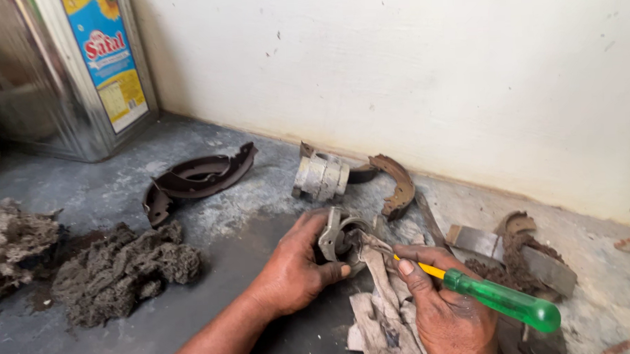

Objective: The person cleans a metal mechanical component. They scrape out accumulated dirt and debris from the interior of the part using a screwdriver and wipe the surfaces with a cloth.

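My left hand [295, 267] grips a grey metal brake shoe [333, 233] held on edge above the floor. My right hand [445, 305] holds a screwdriver [501, 299] with a green see-through handle and a yellow collar, its tip pushed at the brake shoe. A dirty grey rag [385, 300] is bunched between both hands and hangs below them, partly under the right hand. The screwdriver's blade is hidden by the rag and my fingers.
On the grey concrete floor lie dark brake shoes [196, 177], a stack of pale brake shoes [320, 177], a rusty shoe [399, 184], clumps of grey waste fibre [116, 271], rusty parts [516, 250] at right, and a metal tin [60, 74] by the wall.
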